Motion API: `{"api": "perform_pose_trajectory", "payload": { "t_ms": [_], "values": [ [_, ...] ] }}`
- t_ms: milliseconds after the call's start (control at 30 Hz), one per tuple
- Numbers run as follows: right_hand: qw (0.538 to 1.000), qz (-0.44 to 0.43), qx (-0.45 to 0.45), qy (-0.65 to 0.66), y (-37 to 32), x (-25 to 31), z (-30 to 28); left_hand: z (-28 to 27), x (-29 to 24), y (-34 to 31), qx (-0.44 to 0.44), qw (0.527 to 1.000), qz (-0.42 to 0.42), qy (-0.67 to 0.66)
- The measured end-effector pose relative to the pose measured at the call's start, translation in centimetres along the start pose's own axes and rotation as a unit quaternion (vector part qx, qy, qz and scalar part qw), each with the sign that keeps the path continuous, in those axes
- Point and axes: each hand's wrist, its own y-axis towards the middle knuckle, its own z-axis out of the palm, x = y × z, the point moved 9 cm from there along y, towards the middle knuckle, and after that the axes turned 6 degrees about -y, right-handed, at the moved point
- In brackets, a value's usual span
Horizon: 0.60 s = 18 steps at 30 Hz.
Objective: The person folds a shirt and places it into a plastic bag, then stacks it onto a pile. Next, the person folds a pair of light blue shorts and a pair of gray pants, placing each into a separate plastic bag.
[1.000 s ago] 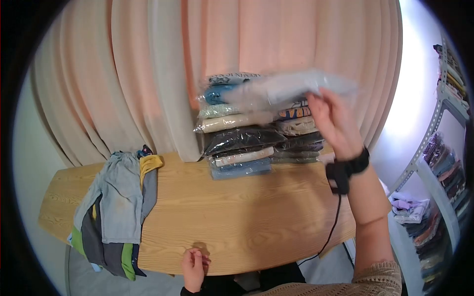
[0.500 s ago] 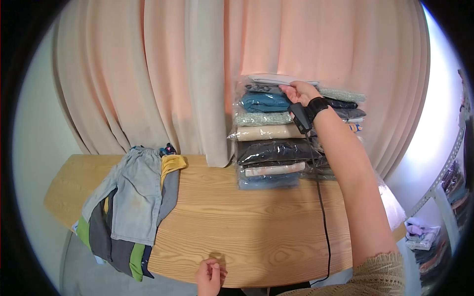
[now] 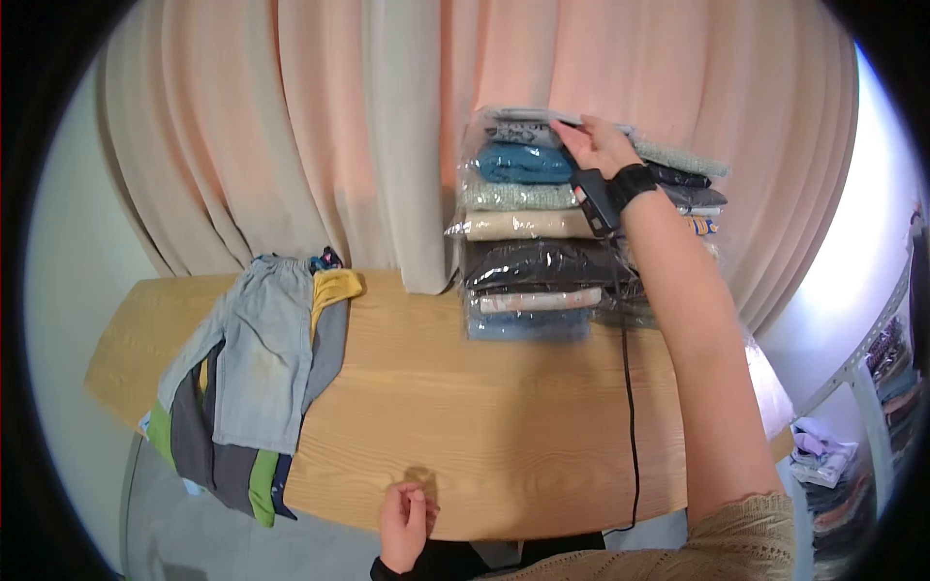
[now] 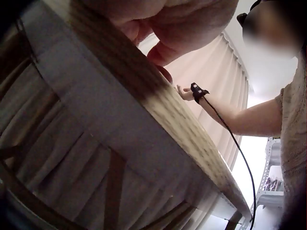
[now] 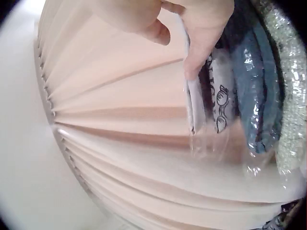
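A tall stack of folded clothes in clear plastic bags stands at the back of the table, against the curtain. My right hand is at its top, over a flat white bagged garment. In the right wrist view one finger presses down on that garment while the thumb stands apart from it. Below come a printed white garment, a teal one and a pale green knit. My left hand rests at the table's front edge, fingers loosely bent and holding nothing.
Loose clothes lie on the table's left, with light blue jeans on top and several legs hanging over the edge. A black cable runs from the right wrist camera across the wooden table. Shelving with bagged clothes stands at right.
My right hand has carried the white bagged garment from above the stack's right side onto its left column, and now lies over it. The left hand has stayed at the table's edge.
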Motion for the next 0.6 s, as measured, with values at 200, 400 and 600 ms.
{"api": "perform_pose_trajectory", "payload": {
  "t_ms": [200, 400, 600],
  "values": [
    [0.99, 0.091, 0.097, 0.047, -12.2, -5.3, -3.1, 0.1, 0.4, 0.0, 0.01, 0.998, -0.048, -0.027],
    [0.963, 0.265, -0.014, -0.045, -28.7, -19.9, -13.8, 0.2, 0.7, 0.5, 0.041, 0.993, -0.059, -0.095],
    [0.919, 0.39, -0.042, 0.03, -36.4, -26.5, -17.7, -6.1, -1.7, 6.2, 0.012, 0.998, 0.041, 0.044]
  ]
}}
